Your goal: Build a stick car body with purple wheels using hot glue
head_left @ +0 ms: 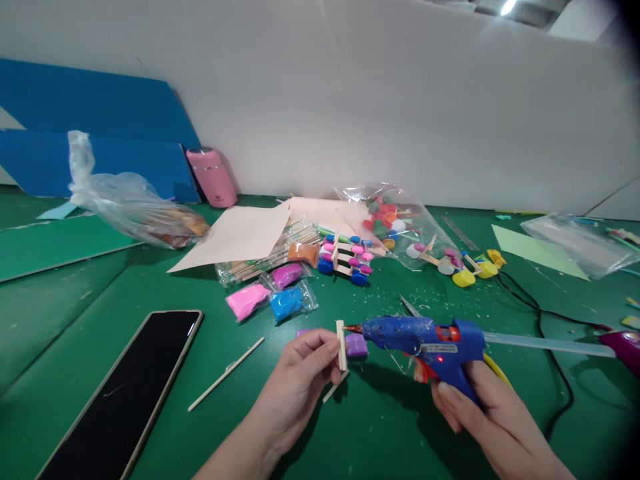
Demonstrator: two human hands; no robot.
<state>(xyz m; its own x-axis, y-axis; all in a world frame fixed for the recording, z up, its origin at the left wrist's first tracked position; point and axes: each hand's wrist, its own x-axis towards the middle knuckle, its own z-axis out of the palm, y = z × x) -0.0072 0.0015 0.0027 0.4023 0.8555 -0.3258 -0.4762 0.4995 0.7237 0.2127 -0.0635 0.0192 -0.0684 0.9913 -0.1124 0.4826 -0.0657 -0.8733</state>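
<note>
My left hand (pixel 300 380) pinches a small wooden stick piece (pixel 341 345) and holds it upright above the green table (pixel 390 433). My right hand (pixel 480 410) grips the handle of a blue hot glue gun (pixel 425 337). The gun's orange nozzle touches the top of the stick piece. A clear glue stick (pixel 545 344) pokes out of the gun's back. Just behind the stick piece lies a purple cap (pixel 356 345). A thin wooden stick (pixel 227 372) lies on the table left of my left hand.
A black phone (pixel 125 393) lies at front left. Packets of pink (pixel 247 300) and blue clay (pixel 287 302), a stick-and-cap model (pixel 347 260), a bag of coloured caps (pixel 395 223), a pink bottle (pixel 213 177) and a clear bag (pixel 130 207) sit behind. A black cable (pixel 545 333) runs at right.
</note>
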